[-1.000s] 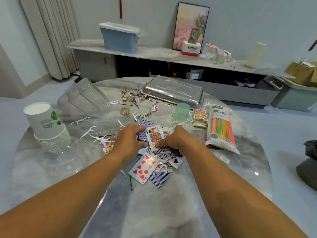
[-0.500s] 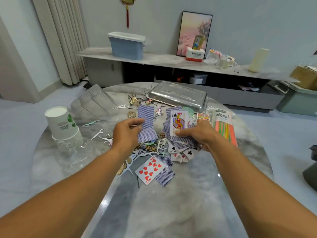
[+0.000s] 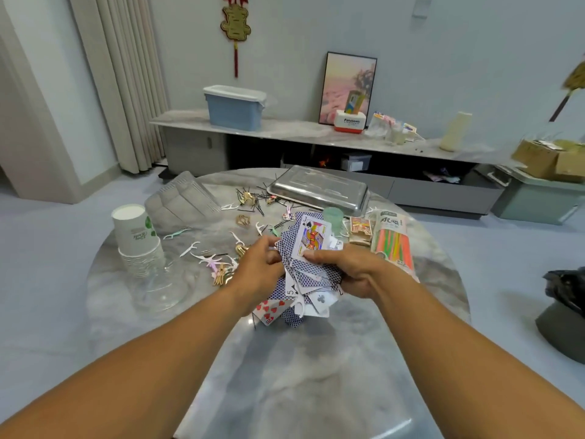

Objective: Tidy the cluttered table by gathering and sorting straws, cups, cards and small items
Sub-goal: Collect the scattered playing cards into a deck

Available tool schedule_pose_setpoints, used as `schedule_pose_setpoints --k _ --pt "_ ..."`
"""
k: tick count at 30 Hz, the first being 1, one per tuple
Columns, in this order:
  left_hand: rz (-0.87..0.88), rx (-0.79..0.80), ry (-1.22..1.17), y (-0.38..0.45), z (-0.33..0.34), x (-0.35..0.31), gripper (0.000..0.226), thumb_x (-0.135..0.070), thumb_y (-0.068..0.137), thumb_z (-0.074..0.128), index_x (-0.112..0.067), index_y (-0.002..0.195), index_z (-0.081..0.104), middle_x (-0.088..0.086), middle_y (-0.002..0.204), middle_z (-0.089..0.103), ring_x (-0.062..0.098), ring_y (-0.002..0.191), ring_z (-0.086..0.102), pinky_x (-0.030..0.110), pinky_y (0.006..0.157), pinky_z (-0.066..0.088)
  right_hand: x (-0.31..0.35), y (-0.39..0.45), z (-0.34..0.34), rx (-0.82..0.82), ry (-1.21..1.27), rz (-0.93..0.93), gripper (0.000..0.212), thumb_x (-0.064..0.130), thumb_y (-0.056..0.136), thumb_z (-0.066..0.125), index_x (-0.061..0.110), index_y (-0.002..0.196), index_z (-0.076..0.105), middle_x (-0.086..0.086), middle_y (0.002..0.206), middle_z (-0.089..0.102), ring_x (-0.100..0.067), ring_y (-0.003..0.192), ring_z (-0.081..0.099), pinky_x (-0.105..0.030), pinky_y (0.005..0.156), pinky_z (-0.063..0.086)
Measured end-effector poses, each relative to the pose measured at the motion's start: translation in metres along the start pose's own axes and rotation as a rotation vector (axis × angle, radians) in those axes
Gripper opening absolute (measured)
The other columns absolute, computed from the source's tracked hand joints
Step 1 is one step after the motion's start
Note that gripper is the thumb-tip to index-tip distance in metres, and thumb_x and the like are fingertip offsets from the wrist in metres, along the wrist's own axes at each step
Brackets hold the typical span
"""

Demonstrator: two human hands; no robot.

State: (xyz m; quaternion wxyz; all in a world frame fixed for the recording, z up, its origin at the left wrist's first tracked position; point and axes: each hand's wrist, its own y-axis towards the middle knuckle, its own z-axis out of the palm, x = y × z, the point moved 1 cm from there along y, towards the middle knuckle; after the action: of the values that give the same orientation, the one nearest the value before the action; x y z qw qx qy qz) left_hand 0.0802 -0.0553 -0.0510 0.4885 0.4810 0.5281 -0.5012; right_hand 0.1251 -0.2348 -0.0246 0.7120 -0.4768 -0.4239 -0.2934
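A messy bundle of playing cards [image 3: 305,267], blue-backed with a jack of spades on top, is held above the round marble table [image 3: 285,359]. My right hand [image 3: 345,269] grips the bundle from the right, thumb on the jack. My left hand [image 3: 259,267] grips its left edge. A red heart card [image 3: 269,310] and a blue-backed card lie on the table below. A pack of coloured straws [image 3: 394,245] lies to the right. A stack of paper cups [image 3: 137,239] stands upside down at the left. White floss picks [image 3: 207,258] and gold hair clips are scattered on the left.
A steel tray [image 3: 316,190] lies upside down at the table's far side, with a green cup [image 3: 332,218] and a small card box [image 3: 361,231] in front. A clear glass bowl [image 3: 158,286] sits by the cups. Grey folded items [image 3: 183,201] lie at far left.
Both hands have lifted the gathered cards off the table and pushed them together into one bundle. My left hand has closed in on the cards' left edge.
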Motion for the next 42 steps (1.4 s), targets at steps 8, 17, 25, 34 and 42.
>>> schedule_pose_setpoints --k 8,17,25,34,42 --pt "0.114 -0.216 0.081 -0.015 0.005 0.008 0.037 0.000 0.102 0.052 -0.031 0.122 0.057 -0.002 0.124 0.064 0.012 0.109 0.065 0.035 0.092 0.057 -0.021 -0.009 0.000 -0.015 0.142 0.082 0.046 0.004 0.086 0.072 0.000 0.131 0.062 -0.021 0.121 0.071 -0.035 0.111 0.069 -0.053 0.095 0.055" --pt "-0.046 -0.197 -0.553 -0.022 0.023 0.003 0.038 -0.046 0.105 0.038 -0.025 0.119 0.066 0.010 0.105 0.077 0.024 0.089 0.076 0.038 0.063 0.061 -0.018 -0.022 0.005 -0.023 -0.173 -0.339 0.042 0.003 0.077 0.084 0.002 0.117 0.069 -0.017 0.109 0.076 -0.035 0.100 0.074 -0.048 0.087 0.060" --pt "-0.209 0.051 -0.171 -0.036 0.035 0.031 0.062 -0.069 0.099 0.027 -0.029 0.138 0.054 0.004 0.120 0.073 0.025 0.107 0.072 0.048 0.094 0.058 -0.055 -0.026 -0.002 -0.017 -0.502 -0.225 0.048 -0.006 0.076 0.082 0.007 0.119 0.066 -0.011 0.106 0.076 -0.025 0.097 0.075 -0.045 0.086 0.061" --pt "-0.155 -0.049 0.203 -0.027 0.011 0.015 0.036 -0.045 0.105 0.048 -0.031 0.137 0.053 0.002 0.115 0.069 0.017 0.095 0.069 0.034 0.076 0.056 -0.028 -0.028 -0.015 -0.287 -0.418 -0.243 0.053 0.004 0.073 0.088 0.019 0.116 0.061 -0.008 0.103 0.075 -0.023 0.079 0.077 -0.038 0.064 0.064" --pt "-0.197 0.015 1.170 -0.031 0.008 0.035 0.081 -0.073 0.073 0.072 -0.021 0.133 0.057 0.007 0.136 0.054 0.029 0.127 0.048 0.040 0.098 0.044 -0.038 -0.040 -0.045 -0.388 -0.384 0.264 0.062 -0.002 0.076 0.085 0.000 0.129 0.052 -0.023 0.110 0.072 -0.040 0.095 0.073 -0.060 0.087 0.058"
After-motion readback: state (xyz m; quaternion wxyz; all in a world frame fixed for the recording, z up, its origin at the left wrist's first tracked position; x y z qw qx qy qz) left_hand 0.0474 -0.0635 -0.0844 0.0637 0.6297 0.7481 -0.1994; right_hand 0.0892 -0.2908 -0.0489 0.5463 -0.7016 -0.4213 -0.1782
